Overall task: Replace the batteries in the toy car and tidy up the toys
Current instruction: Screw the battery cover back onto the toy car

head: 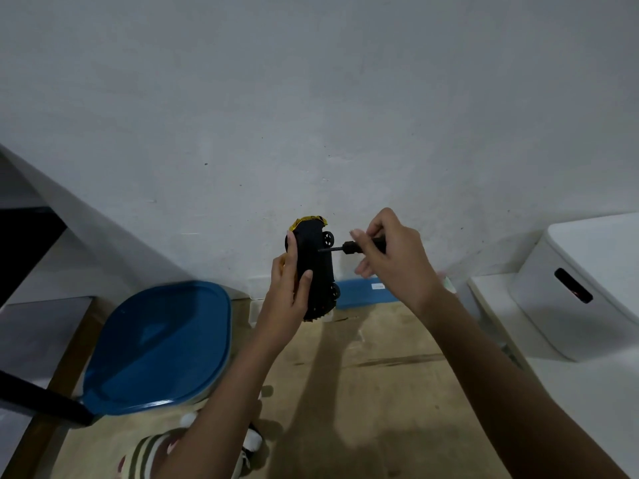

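The left hand (288, 288) grips the car (316, 267) on end, fingers curled round its body. Its black underside faces right and a yellow edge shows at the top. Just right of the car, the right hand (390, 257) pinches the handle of a screwdriver (349, 247) between thumb and fingertips. The shaft runs level to the car's underside, and the tip seems to sit on it, though the dark plastic hides any screw. The step looks like working the battery-cover screw; loosening or tightening, I cannot tell. The next move calls for steady pressure along the shaft while the car is kept from twisting. Below and left of the car lies a striped toy (152, 451) — tidying is not yet done.
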The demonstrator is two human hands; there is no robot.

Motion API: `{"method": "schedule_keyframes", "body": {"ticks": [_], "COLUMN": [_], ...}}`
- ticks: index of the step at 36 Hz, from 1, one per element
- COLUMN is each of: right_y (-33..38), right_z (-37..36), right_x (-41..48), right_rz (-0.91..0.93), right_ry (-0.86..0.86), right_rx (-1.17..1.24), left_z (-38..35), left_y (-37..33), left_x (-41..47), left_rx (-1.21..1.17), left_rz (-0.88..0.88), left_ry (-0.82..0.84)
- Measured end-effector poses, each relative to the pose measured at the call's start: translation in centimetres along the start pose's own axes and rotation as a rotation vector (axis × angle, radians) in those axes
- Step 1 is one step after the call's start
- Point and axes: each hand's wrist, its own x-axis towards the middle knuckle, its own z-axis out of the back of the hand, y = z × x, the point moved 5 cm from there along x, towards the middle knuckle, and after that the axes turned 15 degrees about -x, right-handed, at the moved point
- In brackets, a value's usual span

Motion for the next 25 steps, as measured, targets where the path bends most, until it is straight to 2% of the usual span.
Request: {"method": "schedule_keyframes", "body": {"ticks": [3, 8, 11, 14, 18, 21, 25], "right_y": [0.3, 0.5, 0.8, 0.6, 0.9, 0.8, 1.2], "right_z": [0.4, 0.7, 0.4, 0.6, 0.3, 0.1, -0.6], "right_x": [0.0, 0.3, 0.4, 0.4, 0.5, 0.4, 0.1], "right_rz": [0.063, 0.021, 0.095, 0.025, 0.1, 0.064, 0.134], "right_ry": [-0.016, -0.066, -0.041, -0.03, 0.0, 0.046, 0.004], "right_rx": [0.008, 0.02, -0.069, -0.067, -0.076, -0.064, -0.085], "left_z": [0.2, -0.1, 0.2, 0.4, 0.9, 1.0, 1.3], "left_y": [-0.1, -0.5, -0.2, -0.1, -0.3, -0.3, -0.1], "left_x": [0.2, 0.2, 0.2, 0.2, 0.4, 0.6, 0.8], "left_rx": [0.006, 0.003, -0.015, -0.019, -0.015, -0.012, -0.014], "left_rz": [-0.019, -0.017, -0.007, -0.022, -0.046, -0.051, -0.05], "left_ry": [-0.007, 0.007, -0.02, -0.028, -0.062, -0.064, -0.089]}}
